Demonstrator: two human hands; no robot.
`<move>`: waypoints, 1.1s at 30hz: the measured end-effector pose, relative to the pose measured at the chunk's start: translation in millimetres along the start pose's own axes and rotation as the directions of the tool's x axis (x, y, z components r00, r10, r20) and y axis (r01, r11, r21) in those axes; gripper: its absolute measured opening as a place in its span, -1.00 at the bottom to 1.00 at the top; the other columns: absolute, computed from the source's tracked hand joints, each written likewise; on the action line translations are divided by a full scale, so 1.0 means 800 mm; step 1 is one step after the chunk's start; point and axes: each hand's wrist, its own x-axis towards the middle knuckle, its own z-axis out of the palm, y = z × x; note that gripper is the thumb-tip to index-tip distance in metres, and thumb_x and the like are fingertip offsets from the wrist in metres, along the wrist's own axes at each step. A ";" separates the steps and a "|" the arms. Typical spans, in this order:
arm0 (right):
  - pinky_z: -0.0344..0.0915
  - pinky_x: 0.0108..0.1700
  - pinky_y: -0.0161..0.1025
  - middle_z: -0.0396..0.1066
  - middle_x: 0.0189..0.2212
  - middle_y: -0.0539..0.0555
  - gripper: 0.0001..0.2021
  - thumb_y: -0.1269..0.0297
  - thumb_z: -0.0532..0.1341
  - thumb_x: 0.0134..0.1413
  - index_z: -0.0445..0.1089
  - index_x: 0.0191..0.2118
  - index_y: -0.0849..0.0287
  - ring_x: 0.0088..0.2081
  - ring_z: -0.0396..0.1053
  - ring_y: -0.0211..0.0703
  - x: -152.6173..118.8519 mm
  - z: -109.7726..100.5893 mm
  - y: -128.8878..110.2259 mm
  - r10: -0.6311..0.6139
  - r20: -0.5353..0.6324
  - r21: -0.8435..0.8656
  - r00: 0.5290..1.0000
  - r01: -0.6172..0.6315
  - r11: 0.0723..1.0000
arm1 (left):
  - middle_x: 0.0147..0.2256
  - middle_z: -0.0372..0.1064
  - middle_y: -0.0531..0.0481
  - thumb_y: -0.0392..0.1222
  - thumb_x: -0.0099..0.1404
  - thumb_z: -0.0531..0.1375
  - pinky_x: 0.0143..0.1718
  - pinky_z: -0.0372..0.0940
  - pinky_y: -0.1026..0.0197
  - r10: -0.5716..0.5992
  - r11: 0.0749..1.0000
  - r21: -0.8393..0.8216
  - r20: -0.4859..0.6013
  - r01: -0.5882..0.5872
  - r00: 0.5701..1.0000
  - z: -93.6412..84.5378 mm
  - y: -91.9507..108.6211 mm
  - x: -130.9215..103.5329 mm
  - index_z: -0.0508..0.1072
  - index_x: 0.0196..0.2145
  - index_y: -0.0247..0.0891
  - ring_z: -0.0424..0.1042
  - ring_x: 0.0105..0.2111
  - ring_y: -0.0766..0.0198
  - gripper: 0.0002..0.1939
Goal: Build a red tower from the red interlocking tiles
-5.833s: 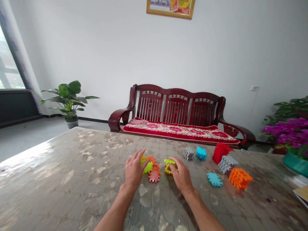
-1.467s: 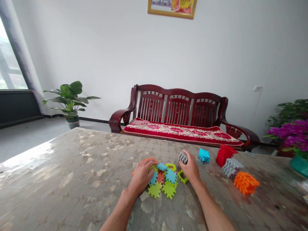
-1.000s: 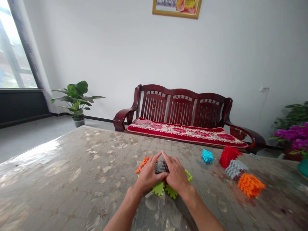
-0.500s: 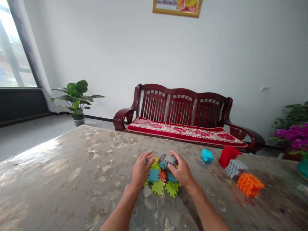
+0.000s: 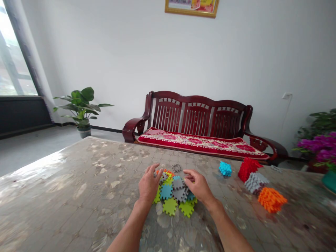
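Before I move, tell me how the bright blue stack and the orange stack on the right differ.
The bright blue stack is the smaller one; the orange stack looks clearly bulkier. The bright blue stack stands apart from its neighbours, while the orange stack sits close beside a gray stack. The bright blue stack is farther from you than the orange stack. Both have toothed edges and rest on the table.

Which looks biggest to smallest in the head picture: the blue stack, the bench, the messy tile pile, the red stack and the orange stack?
1. Wooden bench
2. Messy tile pile
3. Orange stack and red stack: too alike to rank
4. Blue stack
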 end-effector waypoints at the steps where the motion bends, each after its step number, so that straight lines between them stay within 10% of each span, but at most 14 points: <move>1: 0.45 -0.09 -0.16 0.51 -0.06 0.11 -0.55 0.32 0.24 -0.09 0.47 0.01 0.10 -0.14 0.50 -0.07 -0.001 -0.001 -0.003 -0.008 0.055 -0.036 0.998 0.010 0.999 | -0.06 0.50 -0.04 -0.02 0.36 0.13 -0.23 0.33 0.23 -0.007 1.000 0.000 -0.005 0.007 1.000 0.000 0.000 0.000 0.49 -0.02 -0.10 0.51 -0.17 0.20 -0.70; 6: 0.30 0.12 -0.06 0.52 -0.07 0.08 -0.40 0.41 0.31 -0.24 0.44 0.07 0.05 -0.02 0.43 -0.01 -0.006 0.001 -0.018 -0.035 0.223 -0.202 0.974 0.081 0.976 | -0.05 0.48 -0.06 -0.04 0.37 0.12 -0.25 0.33 0.23 -0.023 1.000 -0.018 -0.019 0.023 1.000 0.000 -0.002 0.002 0.49 -0.03 -0.14 0.49 -0.19 0.22 -0.71; 15: 0.45 -0.21 -0.21 0.56 -0.33 0.04 -0.66 0.38 0.21 -0.13 0.54 -0.16 0.12 -0.33 0.48 -0.15 0.004 0.012 -0.012 0.044 -0.083 0.056 0.996 -0.039 0.998 | -0.05 0.48 -0.03 -0.07 0.35 0.14 -0.01 0.32 0.12 0.128 0.991 -0.026 -0.037 -0.129 0.991 0.008 -0.001 -0.002 0.50 -0.06 -0.10 0.44 -0.04 0.14 -0.75; 24: 0.44 -0.12 -0.16 0.57 -0.20 0.10 -0.70 0.26 0.14 0.02 0.52 -0.15 0.12 -0.21 0.50 -0.10 0.013 -0.008 0.015 0.048 -0.192 0.024 0.980 -0.044 0.999 | 0.04 0.45 -0.04 -0.17 0.33 0.14 0.07 0.25 0.02 0.247 0.964 0.114 -0.064 -0.239 0.967 0.003 0.001 -0.002 0.52 -0.06 -0.07 0.40 0.02 0.06 -0.74; 33: 0.16 0.17 0.14 0.24 0.18 0.31 -0.35 0.25 0.19 -0.02 0.20 0.25 0.17 0.19 0.19 0.21 0.012 -0.091 0.119 -0.003 -0.652 -0.465 0.758 -0.396 0.792 | 0.09 0.42 -0.09 -0.09 0.39 0.04 0.11 0.21 -0.04 0.106 0.977 0.190 -0.058 -0.094 0.993 0.000 -0.006 0.001 0.47 0.03 -0.11 0.38 0.07 0.02 -0.67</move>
